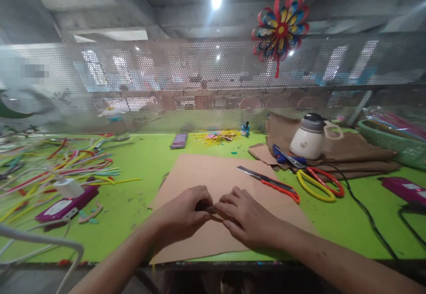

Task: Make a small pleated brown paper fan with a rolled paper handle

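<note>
Both my hands meet over a sheet of tan paper [196, 174] spread on the green table. Between the thumb and curled fingers of my left hand [189, 207] is a small dark brown piece [211, 209], perhaps folded or rolled paper. The fingers of my right hand [244, 216] close on its other end, partly hiding it. Just beyond my right hand, a utility knife [276, 185] with an orange-red handle lies on the sheet, its blade pointing back left. Scissors [317, 185] with red and yellow handles rest right of the knife.
Coloured pipe cleaners [69, 165] and a purple power strip [68, 203] crowd the left. At back right, a white jug [308, 138] stands near folded brown paper [359, 149], beside a green basket [389, 145]. A perforated screen [186, 72] borders the table's far side.
</note>
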Action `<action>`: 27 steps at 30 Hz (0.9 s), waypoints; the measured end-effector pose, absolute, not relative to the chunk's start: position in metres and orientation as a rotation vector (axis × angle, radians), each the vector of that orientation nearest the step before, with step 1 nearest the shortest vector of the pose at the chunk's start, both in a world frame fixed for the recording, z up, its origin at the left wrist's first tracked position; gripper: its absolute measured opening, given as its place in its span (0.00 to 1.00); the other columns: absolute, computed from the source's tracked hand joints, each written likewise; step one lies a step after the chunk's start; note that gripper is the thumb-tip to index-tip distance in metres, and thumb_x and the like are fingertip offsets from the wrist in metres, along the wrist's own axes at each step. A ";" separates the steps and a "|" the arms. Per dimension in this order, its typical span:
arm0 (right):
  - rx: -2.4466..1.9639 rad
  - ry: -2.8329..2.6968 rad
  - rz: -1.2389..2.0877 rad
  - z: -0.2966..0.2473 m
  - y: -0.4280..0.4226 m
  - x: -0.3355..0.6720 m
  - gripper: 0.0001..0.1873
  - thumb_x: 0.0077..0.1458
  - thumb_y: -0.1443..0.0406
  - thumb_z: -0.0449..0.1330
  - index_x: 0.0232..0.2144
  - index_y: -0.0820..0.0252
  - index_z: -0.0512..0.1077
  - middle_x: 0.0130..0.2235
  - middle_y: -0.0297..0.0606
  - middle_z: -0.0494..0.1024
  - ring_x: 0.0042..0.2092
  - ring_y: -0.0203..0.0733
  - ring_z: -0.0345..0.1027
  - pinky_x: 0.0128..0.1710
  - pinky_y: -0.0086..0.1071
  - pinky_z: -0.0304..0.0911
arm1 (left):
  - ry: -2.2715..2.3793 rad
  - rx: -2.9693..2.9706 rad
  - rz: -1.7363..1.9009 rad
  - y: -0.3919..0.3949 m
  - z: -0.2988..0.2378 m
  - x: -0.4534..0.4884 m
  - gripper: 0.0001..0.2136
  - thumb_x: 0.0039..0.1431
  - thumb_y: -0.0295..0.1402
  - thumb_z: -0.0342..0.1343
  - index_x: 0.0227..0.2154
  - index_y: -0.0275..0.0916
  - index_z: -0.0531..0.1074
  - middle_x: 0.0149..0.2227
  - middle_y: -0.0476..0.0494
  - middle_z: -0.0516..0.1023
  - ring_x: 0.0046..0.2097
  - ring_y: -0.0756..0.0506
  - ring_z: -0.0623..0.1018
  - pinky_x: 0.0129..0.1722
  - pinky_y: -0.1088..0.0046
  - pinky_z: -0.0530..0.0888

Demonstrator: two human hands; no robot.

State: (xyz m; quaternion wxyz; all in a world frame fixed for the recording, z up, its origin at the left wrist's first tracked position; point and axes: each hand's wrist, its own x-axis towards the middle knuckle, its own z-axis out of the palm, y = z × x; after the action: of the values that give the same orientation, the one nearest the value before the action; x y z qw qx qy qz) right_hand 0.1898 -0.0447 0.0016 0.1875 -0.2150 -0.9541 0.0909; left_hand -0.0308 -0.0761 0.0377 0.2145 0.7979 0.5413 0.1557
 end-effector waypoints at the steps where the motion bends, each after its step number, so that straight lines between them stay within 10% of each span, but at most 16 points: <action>1: -0.603 -2.687 0.261 0.002 -0.045 0.190 0.13 0.62 0.67 0.54 0.49 0.60 0.70 0.45 0.42 0.74 0.45 0.46 0.57 0.46 0.41 0.57 | 1.488 2.219 0.434 -0.076 0.038 -0.031 0.03 0.51 0.29 0.52 0.30 0.39 0.69 0.33 0.49 0.71 0.34 0.47 0.69 0.33 0.71 0.65; 27: -0.546 -2.868 0.258 0.017 -0.042 0.192 0.18 0.65 0.69 0.51 0.55 0.56 0.65 0.45 0.42 0.72 0.42 0.47 0.58 0.41 0.41 0.57 | 1.284 2.351 0.232 -0.058 0.046 -0.037 0.06 0.55 0.26 0.53 0.33 0.40 0.74 0.37 0.46 0.73 0.39 0.46 0.73 0.40 0.72 0.69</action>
State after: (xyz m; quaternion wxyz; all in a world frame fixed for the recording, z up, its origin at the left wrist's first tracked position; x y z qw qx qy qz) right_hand 0.1925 -0.0423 0.0169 0.1051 -0.1852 -0.9731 0.0874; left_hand -0.0374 -0.0579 0.0462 0.2243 0.8522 0.4652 0.0842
